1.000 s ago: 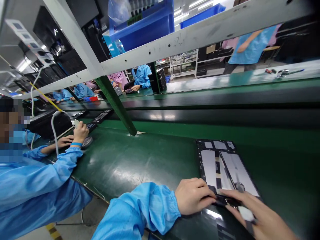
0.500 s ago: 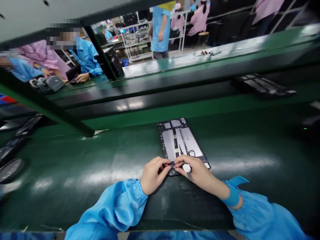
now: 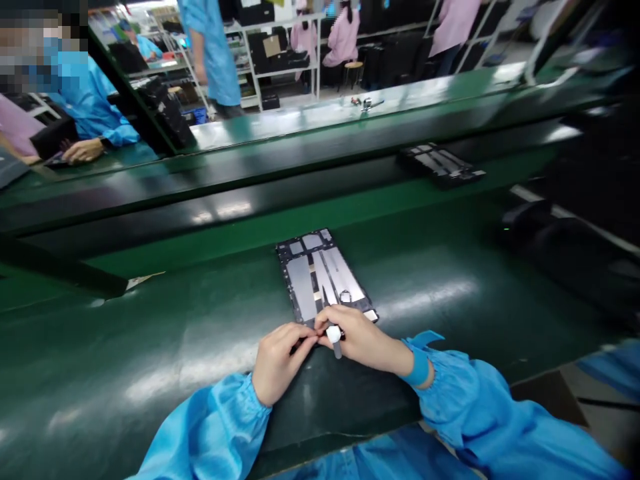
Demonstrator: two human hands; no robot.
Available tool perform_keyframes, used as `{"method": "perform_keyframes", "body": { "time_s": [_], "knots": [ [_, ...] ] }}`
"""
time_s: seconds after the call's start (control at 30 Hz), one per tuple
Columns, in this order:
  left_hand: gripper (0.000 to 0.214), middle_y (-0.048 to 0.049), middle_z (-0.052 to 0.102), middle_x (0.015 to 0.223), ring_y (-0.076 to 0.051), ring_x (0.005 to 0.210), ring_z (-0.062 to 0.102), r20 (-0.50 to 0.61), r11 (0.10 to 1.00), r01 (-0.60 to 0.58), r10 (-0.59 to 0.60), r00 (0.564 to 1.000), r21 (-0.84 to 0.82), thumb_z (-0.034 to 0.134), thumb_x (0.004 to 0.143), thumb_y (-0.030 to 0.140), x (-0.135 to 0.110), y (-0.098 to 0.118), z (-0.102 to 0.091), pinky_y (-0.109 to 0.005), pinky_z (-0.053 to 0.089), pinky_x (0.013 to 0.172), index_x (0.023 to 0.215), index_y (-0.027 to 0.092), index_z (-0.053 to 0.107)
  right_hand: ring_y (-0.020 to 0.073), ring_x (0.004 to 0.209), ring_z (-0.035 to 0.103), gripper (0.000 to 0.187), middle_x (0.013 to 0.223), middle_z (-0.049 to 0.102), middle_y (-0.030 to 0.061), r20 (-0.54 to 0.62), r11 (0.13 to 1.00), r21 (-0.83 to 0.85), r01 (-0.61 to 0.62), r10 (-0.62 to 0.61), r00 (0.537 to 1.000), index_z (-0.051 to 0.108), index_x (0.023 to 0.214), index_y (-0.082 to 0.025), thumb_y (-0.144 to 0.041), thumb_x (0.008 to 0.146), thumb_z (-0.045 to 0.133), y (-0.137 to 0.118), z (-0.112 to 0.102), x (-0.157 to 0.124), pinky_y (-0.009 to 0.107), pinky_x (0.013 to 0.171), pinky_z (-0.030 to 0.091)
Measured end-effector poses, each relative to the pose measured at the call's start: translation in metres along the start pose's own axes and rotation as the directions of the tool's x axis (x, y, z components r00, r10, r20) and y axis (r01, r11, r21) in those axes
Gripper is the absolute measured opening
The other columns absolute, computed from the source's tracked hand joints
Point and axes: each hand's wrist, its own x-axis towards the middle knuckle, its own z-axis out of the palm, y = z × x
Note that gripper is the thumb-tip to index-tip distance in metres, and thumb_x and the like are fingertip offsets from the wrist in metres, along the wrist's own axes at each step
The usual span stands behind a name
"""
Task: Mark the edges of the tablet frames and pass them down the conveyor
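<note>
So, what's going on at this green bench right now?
A person in blue sleeves works on an open flat panel lying on the green bench. Both hands meet at its near edge: the left hand rests fingertips there, and the right hand holds a small white-tipped tool. A second panel lies farther off.

The worktop (image 3: 150, 347) is glossy dark green, streaked with pale reflections. Near its front edge the open panel (image 3: 305, 287) shows a black frame around flat grey plates. The small tool (image 3: 334, 335) in the right hand (image 3: 363, 340) is grey with a white round end. The sleeves (image 3: 220, 427) are bright blue, and so is the wristband (image 3: 419, 365). Toward the far right edge a second panel (image 3: 440, 165) is black with pale grey patches.
</note>
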Motion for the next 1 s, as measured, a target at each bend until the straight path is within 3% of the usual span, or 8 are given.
{"method": "perform_keyframes", "body": {
  "time_s": [0.23, 0.4, 0.53, 0.67, 0.83, 1.0],
  "knots": [
    [0.009, 0.0004, 0.070, 0.089, -0.014, 0.080, 0.066, -0.012, 0.992, -0.126, 0.126, 0.992, 0.002, 0.055, 0.095, 0.020, 0.003, -0.004, -0.003, -0.025, 0.053, 0.069, 0.094, 0.022, 0.064, 0.0173, 0.090, 0.066, 0.031, 0.094, 0.071, 0.0023, 0.005, 1.000, -0.006, 0.000, 0.000, 1.000, 0.062, 0.097, -0.020, 0.002, 0.076, 0.063, 0.001, -0.004, 0.005, 0.026, 0.082, 0.049],
    [0.012, -0.0007, 0.070, 0.088, -0.015, 0.075, 0.064, -0.032, 0.993, -0.121, 0.121, 0.992, 0.000, 0.055, 0.095, 0.023, 0.003, -0.008, 0.000, -0.027, 0.051, 0.066, 0.102, 0.023, 0.065, 0.0169, 0.088, 0.066, 0.030, 0.093, 0.071, 0.0022, -0.006, 1.000, 0.015, -0.009, 0.009, 1.000, 0.064, 0.097, -0.019, 0.002, 0.075, 0.062, 0.004, -0.003, 0.004, 0.025, 0.079, 0.048],
    [0.009, -0.0008, 0.070, 0.086, -0.014, 0.079, 0.062, 0.009, 0.997, -0.077, 0.077, 0.997, 0.031, 0.059, 0.093, 0.024, 0.000, -0.003, 0.001, -0.027, 0.049, 0.073, 0.096, 0.021, 0.068, 0.0170, 0.086, 0.066, 0.019, 0.088, 0.069, 0.0020, 0.001, 0.996, 0.038, -0.077, 0.077, 0.997, 0.063, 0.093, -0.020, -0.005, 0.081, 0.058, 0.003, 0.000, -0.003, 0.025, 0.075, 0.048],
    [0.010, -0.0019, 0.065, 0.082, -0.014, 0.079, 0.060, 0.014, 0.998, 0.049, -0.049, 0.999, 0.035, 0.070, 0.085, 0.028, -0.003, 0.000, 0.006, -0.025, 0.047, 0.072, 0.090, 0.020, 0.072, 0.0177, 0.081, 0.068, 0.012, 0.089, 0.071, 0.0025, 0.070, 0.993, 0.020, -0.115, 0.113, 0.991, 0.063, 0.092, -0.022, -0.016, 0.085, 0.056, 0.012, 0.000, -0.009, 0.026, 0.072, 0.051],
    [0.019, -0.0012, 0.064, 0.084, -0.013, 0.082, 0.061, 0.142, 0.977, 0.186, -0.199, 0.970, 0.104, 0.074, 0.081, 0.036, -0.005, -0.001, 0.013, -0.022, 0.048, 0.077, 0.092, 0.021, 0.073, 0.0206, 0.082, 0.071, 0.015, 0.088, 0.073, 0.0037, 0.073, 0.995, -0.025, -0.100, 0.102, 0.992, 0.065, 0.097, -0.024, -0.029, 0.084, 0.058, 0.031, 0.002, -0.013, 0.027, 0.072, 0.056],
    [0.021, 0.0005, 0.065, 0.090, -0.010, 0.084, 0.061, 0.191, 0.973, 0.137, -0.172, 0.966, 0.186, 0.071, 0.085, 0.041, -0.006, 0.001, 0.014, -0.020, 0.046, 0.081, 0.096, 0.023, 0.071, 0.0213, 0.077, 0.073, 0.021, 0.083, 0.073, 0.0025, 0.024, 0.994, -0.087, -0.060, 0.062, 0.998, 0.062, 0.100, -0.024, -0.035, 0.082, 0.061, 0.056, 0.008, -0.023, 0.026, 0.069, 0.058]
  ]
}}
